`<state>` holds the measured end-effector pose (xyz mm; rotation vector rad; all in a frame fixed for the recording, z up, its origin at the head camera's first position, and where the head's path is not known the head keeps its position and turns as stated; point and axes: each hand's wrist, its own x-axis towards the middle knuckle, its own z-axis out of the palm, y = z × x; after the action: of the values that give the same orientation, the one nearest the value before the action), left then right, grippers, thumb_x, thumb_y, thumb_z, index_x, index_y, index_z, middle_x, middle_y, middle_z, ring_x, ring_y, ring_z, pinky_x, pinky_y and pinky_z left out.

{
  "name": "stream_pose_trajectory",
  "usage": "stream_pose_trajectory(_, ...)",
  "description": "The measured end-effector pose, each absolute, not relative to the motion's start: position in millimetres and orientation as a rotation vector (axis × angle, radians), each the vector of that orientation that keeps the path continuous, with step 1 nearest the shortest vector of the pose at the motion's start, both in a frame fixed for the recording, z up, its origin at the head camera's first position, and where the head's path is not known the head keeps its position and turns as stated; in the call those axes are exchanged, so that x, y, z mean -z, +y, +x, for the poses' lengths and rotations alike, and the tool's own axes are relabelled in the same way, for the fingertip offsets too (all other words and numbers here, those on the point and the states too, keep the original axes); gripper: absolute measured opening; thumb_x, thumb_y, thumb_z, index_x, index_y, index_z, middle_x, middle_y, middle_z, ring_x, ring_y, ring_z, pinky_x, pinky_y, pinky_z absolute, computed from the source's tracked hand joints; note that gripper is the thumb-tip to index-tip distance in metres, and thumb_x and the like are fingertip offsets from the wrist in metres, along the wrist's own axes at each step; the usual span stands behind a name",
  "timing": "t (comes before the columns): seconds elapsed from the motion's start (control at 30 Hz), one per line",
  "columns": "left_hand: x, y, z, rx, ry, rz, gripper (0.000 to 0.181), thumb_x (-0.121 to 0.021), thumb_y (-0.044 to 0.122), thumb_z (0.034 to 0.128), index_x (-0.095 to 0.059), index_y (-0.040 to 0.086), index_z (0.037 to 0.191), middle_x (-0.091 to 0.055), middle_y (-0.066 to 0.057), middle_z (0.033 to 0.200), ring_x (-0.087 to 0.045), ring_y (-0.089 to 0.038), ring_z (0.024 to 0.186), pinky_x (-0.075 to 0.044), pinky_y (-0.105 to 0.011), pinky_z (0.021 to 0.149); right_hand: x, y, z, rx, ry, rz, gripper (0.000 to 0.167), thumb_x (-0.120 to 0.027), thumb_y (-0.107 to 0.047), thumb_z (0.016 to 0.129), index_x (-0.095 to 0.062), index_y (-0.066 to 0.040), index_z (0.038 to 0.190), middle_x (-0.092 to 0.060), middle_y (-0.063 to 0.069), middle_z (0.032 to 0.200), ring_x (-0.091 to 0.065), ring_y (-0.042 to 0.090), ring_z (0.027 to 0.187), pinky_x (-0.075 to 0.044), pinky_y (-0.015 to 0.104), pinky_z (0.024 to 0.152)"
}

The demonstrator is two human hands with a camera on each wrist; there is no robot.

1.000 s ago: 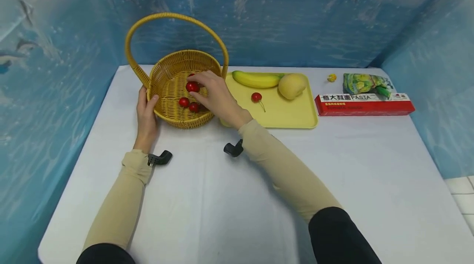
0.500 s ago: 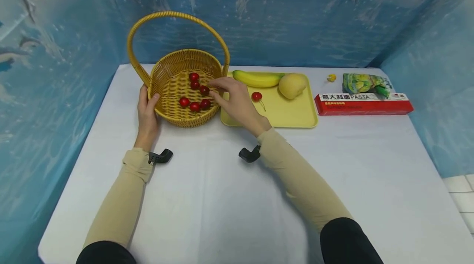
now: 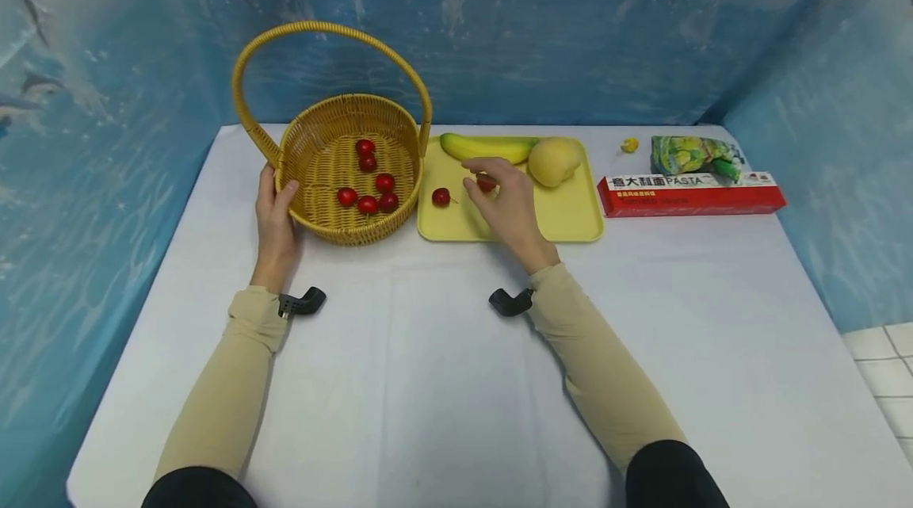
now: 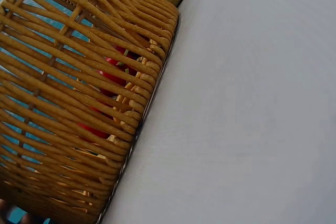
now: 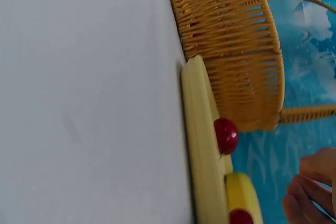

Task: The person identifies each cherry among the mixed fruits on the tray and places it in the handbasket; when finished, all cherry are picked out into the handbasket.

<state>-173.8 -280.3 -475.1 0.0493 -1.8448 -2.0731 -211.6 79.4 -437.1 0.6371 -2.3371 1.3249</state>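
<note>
A yellow wicker basket (image 3: 324, 167) with a tall arched handle stands at the left, several red cherries (image 3: 367, 205) lying in it. My left hand (image 3: 275, 223) grips its left side, thumb at the rim; in the left wrist view the weave hides most of that hand. On the yellow tray (image 3: 456, 232) lie two cherries, one near the left edge (image 3: 441, 196) and one partly hidden behind the fingers of my right hand (image 3: 512, 207). The right wrist view has the right hand (image 5: 312, 187) above the tray, apart from the cherry (image 5: 241, 217), fingers loosely bent around nothing.
Also on the tray are a banana (image 3: 485, 147) and a round pale-yellow fruit (image 3: 555, 162). To the right lie a red pasta box (image 3: 692, 203), a green printed packet (image 3: 692, 155) and a small yellow item (image 3: 630, 145). A sea-print curtain (image 3: 499, 56) hangs behind the table.
My right hand has withdrawn from the basket and moved right over the tray, uncovering the cherry near its left edge. The left hand stays on the basket.
</note>
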Motion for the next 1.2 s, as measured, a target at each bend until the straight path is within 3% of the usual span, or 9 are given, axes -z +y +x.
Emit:
stream_pose_trajectory(0.27, 476.9, -284.1, -173.0, 2.059, -1.87, 0.066, 0.062, -0.05, 0.021, 0.1044, -0.034, 0.02, 0.164, -0.037, -0.008, 0.167, -0.035, -0.028, 0.154, -0.031, -0.029, 0.127, 457.7, 89.0, -220.9, -1.137, -2.441, 0.391, 0.021, -0.076, -0.005, 0.093, -0.079, 0.0, 0.113, -0.078, 0.016, 0.114, -0.069, 0.034, 0.103, -0.056, 0.045, 0.092)
stream_pose_trajectory(0.7, 467.3, -284.3, -179.2, 2.053, -1.84, 0.019, 0.06, -0.052, 0.02, 0.1046, -0.037, 0.018, 0.163, -0.04, -0.009, 0.165, -0.038, -0.027, 0.152, -0.029, -0.036, 0.129, 463.2, 88.8, -229.0, -1.145, -2.521, 0.435, 0.029, -0.082, -0.013, 0.092, -0.078, -0.002, 0.119, -0.077, 0.016, 0.116, -0.073, 0.031, 0.104, -0.057, 0.043, 0.096)
stream_pose_trajectory(1.0, 476.3, -280.1, -173.0, 2.033, -1.899, 0.069, 0.06, -0.051, 0.023, 0.1052, -0.036, 0.021, 0.164, -0.039, -0.005, 0.166, -0.037, -0.025, 0.153, -0.034, -0.023, 0.123, 473.4, 94.7, -220.9, -1.201, -2.593, 0.372, 0.033, -0.08, -0.013, 0.093, -0.076, -0.003, 0.124, -0.076, 0.014, 0.119, -0.07, 0.03, 0.109, -0.057, 0.044, 0.097)
stream_pose_trajectory(1.2, 473.5, -278.9, -173.4, 2.0, -1.911, 0.058, 0.06, -0.052, 0.025, 0.1053, -0.037, 0.022, 0.163, -0.04, -0.004, 0.165, -0.038, -0.023, 0.152, -0.032, -0.021, 0.123, 469.3, 93.2, -219.2, -1.27, -2.415, 0.4, 0.031, -0.081, -0.008, 0.089, -0.077, -0.001, 0.119, -0.077, 0.016, 0.114, -0.073, 0.032, 0.104, -0.061, 0.043, 0.094)
